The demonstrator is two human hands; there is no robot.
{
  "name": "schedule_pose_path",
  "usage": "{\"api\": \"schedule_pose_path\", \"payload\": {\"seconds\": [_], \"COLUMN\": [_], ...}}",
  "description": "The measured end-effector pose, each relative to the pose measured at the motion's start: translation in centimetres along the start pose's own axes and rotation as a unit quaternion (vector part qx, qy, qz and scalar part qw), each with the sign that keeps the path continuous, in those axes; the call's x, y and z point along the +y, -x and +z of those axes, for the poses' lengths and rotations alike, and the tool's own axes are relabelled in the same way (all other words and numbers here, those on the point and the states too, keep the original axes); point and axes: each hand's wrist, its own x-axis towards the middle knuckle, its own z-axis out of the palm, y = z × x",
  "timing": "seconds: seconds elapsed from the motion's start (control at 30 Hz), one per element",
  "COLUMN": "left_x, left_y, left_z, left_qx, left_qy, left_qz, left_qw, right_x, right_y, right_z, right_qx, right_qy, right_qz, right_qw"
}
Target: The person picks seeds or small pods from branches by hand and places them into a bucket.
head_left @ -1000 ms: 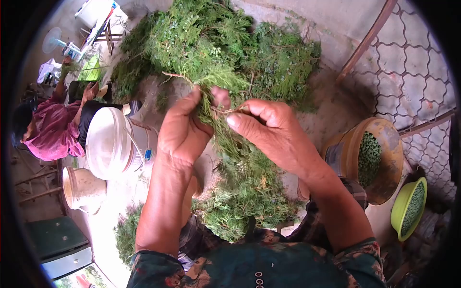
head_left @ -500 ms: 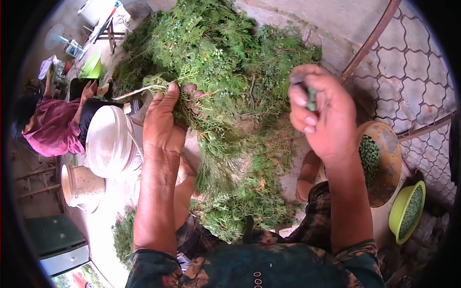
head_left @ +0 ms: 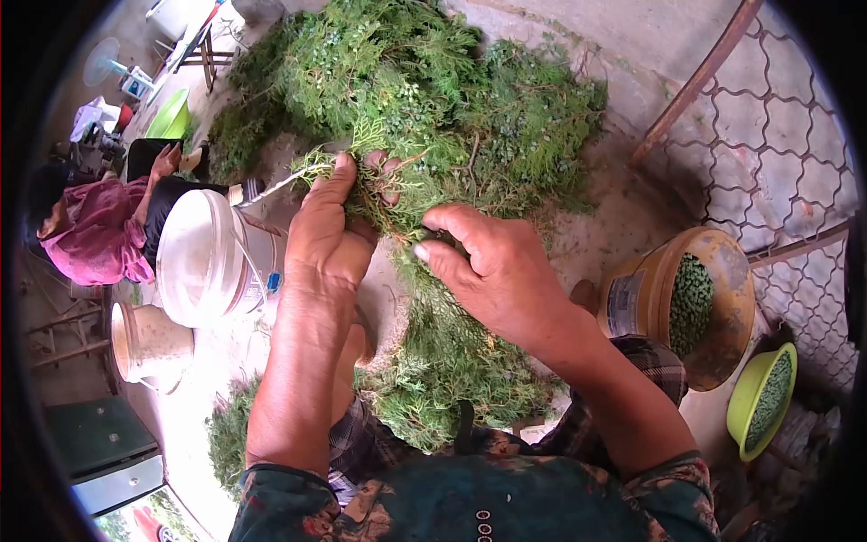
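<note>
My left hand is wrapped round a leafy green branch, its pale stem sticking out to the left and its foliage spreading over my fingers. Close on the right, my right hand has its thumb and forefinger pinched together at the foliage; what lies between the fingertips is too small to name. A big heap of green branches lies on the floor beyond my hands, and more cut greenery is below them, near my lap.
On the right are a yellowish bucket of small green berries, a green basin of berries and a wire mesh. White buckets stand left, beside a seated person in pink.
My right hand has come from the upper right, where it held small green pieces, to the foliage beside my left hand. My left hand has shifted slightly right, still holding the branch.
</note>
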Motion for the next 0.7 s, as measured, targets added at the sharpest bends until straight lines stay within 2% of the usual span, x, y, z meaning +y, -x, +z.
{"api": "schedule_pose_path", "payload": {"seconds": [0.1,0.2,0.23,0.3,0.33,0.37,0.43,0.47,0.5,0.57,0.6,0.63,0.67,0.7], "left_x": [-0.5,-1.0,-1.3,-1.9,-2.5,-2.6,-2.1,-1.9,-1.9,-2.2,-2.0,-1.6,-1.2,-0.9], "left_y": [0.3,1.0,1.6,3.6,3.2,3.0,2.9,3.3,3.5,3.7,3.9,4.2,4.4,4.6], "left_z": [0.4,1.4,1.5,2.7,2.2,1.9,1.7,2.0,2.4,3.0,3.2,3.2,3.2,3.3], "left_qx": [0.007,-0.061,-0.120,-0.116,-0.126,-0.127,-0.133,-0.098,-0.097,-0.108,-0.114,-0.114,-0.130,-0.145], "left_qy": [0.018,0.062,0.029,-0.055,-0.044,-0.044,-0.199,-0.261,-0.261,-0.232,-0.182,-0.182,-0.132,-0.081], "left_qz": [-0.005,-0.057,-0.089,-0.136,-0.153,-0.153,-0.077,-0.043,-0.043,0.028,-0.032,-0.032,-0.083,-0.133], "left_qw": [1.000,0.995,0.988,0.982,0.979,0.979,0.968,0.960,0.960,0.966,0.976,0.976,0.979,0.977], "right_x": [0.3,-0.4,-0.1,0.7,0.6,0.5,0.1,0.0,0.2,0.8,0.3,-0.6,-1.0,-0.6], "right_y": [-0.2,-0.6,-0.8,-1.1,-1.2,-1.2,-1.3,-1.4,-1.6,-1.7,-1.6,-1.6,-1.6,-1.6], "right_z": [0.3,-0.3,-0.2,0.1,0.0,-0.3,-0.9,-1.1,-1.1,-0.8,-0.8,-0.8,-0.8,-0.8], "right_qx": [0.024,0.035,0.034,0.100,0.100,0.103,0.110,0.103,0.102,0.139,0.139,0.133,0.126,0.127], "right_qy": [-0.006,-0.046,-0.046,-0.091,-0.090,-0.089,-0.087,-0.079,-0.079,-0.085,-0.085,-0.173,-0.259,-0.259], "right_qz": [0.010,0.066,0.064,0.016,0.015,0.021,0.034,0.049,0.049,0.007,0.008,0.042,0.077,0.077], "right_qw": [1.000,0.996,0.996,0.991,0.991,0.990,0.990,0.990,0.990,0.987,0.987,0.975,0.954,0.954]}}
